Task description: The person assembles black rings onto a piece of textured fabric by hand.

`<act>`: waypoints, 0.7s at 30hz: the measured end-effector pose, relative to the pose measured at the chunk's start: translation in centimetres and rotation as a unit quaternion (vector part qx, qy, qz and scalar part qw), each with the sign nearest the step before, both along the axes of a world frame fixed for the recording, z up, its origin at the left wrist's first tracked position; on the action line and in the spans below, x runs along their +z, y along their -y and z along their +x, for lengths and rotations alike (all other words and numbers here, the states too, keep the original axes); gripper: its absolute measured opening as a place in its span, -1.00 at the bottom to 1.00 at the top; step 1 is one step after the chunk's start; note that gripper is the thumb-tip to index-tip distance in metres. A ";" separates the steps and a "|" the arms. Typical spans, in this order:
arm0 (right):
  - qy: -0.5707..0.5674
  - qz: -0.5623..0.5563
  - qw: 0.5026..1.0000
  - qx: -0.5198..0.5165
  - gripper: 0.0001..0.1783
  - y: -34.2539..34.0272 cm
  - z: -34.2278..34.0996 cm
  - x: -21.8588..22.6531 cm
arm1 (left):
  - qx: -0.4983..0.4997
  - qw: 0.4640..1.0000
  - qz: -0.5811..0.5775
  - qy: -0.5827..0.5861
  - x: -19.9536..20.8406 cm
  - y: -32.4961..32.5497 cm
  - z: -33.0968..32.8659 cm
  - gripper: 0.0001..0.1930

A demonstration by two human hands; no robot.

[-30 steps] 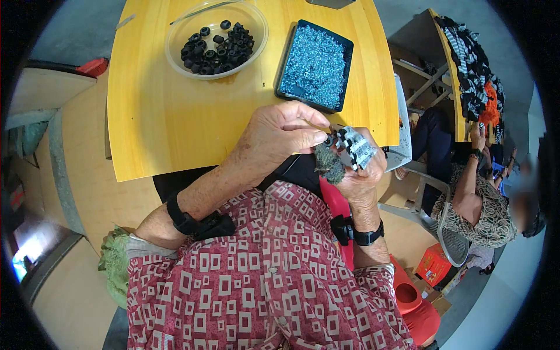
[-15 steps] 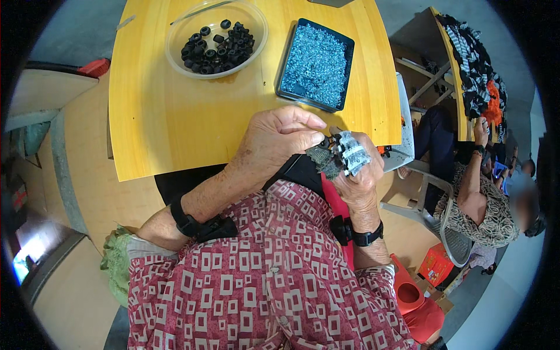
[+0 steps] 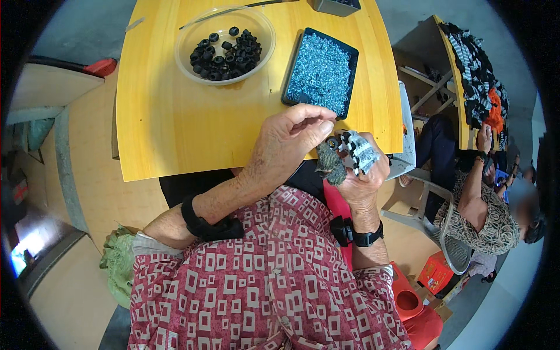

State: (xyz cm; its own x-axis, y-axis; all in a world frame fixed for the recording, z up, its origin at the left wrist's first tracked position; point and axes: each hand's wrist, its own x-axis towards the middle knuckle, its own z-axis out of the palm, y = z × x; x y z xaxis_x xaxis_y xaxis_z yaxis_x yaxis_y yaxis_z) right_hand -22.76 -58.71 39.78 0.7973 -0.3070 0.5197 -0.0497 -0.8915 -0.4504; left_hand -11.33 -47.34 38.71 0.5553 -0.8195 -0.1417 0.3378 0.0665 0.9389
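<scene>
Just past the table's front edge, my right hand is closed around a small bundle of striped black-and-white fabric. A dark grey-green fuzzy piece hangs beside the stripes. A small black ring-shaped bead shows at the bundle's upper left. My left hand is closed in a pinch, thumb against forefinger, a little above the bead. Whatever lies between its fingertips is too small to make out. Beyond the hands stands a dark tray full of clear bluish beads.
A clear plastic bowl of black beads stands on the yellow table. At the far edge is another dark container. To the right, a person sits at a table piled with striped cloth; a red stool stands nearby.
My left fingertips have moved up and away from the bundle, so the black bead shows more plainly. My right hand keeps its hold. The whole view has shifted slightly.
</scene>
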 end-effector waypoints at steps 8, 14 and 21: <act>0.042 0.020 0.998 0.033 -0.74 -1.1 1.7 0.7 | -0.026 0.986 -0.084 -0.141 2.1 1.2 -0.4 -0.55; 0.064 0.022 0.996 0.051 -0.76 -1.4 2.7 0.8 | -0.029 0.971 -0.117 -0.205 2.3 1.4 -0.5 -0.54; 0.075 0.030 0.994 0.078 -0.79 -1.3 3.3 0.4 | 0.007 0.966 -0.108 -0.234 2.7 1.5 -0.3 -0.53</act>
State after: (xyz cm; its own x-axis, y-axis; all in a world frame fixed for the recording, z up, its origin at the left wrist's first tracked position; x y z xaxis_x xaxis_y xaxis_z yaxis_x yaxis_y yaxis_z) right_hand -19.45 -57.43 40.20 0.7521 -0.2192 0.6215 0.1595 -0.8545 -0.4944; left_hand -11.61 -48.84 41.39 0.4828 -0.8511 -0.2063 0.7201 0.2517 0.6467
